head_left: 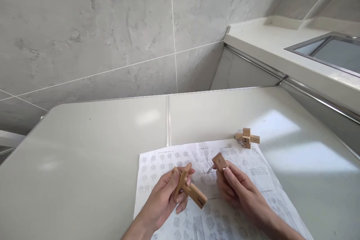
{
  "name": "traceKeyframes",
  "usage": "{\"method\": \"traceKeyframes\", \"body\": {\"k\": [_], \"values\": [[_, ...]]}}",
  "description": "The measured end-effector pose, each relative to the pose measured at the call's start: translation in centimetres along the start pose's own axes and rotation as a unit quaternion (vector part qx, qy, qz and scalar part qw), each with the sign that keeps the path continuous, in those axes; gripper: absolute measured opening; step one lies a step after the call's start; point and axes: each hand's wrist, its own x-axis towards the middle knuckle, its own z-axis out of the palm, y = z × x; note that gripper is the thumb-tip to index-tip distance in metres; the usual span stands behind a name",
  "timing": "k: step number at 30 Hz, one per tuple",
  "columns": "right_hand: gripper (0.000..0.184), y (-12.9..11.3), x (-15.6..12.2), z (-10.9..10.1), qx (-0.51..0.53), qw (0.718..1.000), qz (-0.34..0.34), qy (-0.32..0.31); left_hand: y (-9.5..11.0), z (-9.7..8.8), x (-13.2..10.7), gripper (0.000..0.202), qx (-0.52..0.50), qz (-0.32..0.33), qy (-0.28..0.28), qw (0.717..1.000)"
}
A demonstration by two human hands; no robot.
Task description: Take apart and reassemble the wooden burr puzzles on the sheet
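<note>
My left hand point(165, 197) grips a few interlocked wooden puzzle bars point(188, 187), crossed over each other, just above a printed instruction sheet point(174, 157). My right hand point(239, 187) pinches a single short wooden bar point(219, 162) between thumb and fingers, a little to the right of the crossed bars and apart from them. A small assembled wooden cross puzzle point(246, 138) stands on the table at the sheet's far right corner, beyond both hands.
The sheet lies on a pale grey table point(84, 157) with a seam down its middle. Grey tiled wall rises behind it. To the right is a white counter point(267, 45) with a steel sink point(329, 50).
</note>
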Motion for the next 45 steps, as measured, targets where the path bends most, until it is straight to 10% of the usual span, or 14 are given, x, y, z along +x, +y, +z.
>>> {"method": "traceKeyframes", "body": {"k": [25, 45], "values": [[0.032, 0.0, -0.7, -0.5, 0.078, 0.967, 0.031, -0.241, -0.5, 1.8, -0.4, 0.052, 0.193, -0.026, -0.063, 0.979], [0.026, -0.6, -0.4, -0.2, 0.038, 0.969, 0.044, -0.24, -0.7, 1.9, -0.5, 0.051, 0.218, -0.032, -0.09, 0.971]]}}
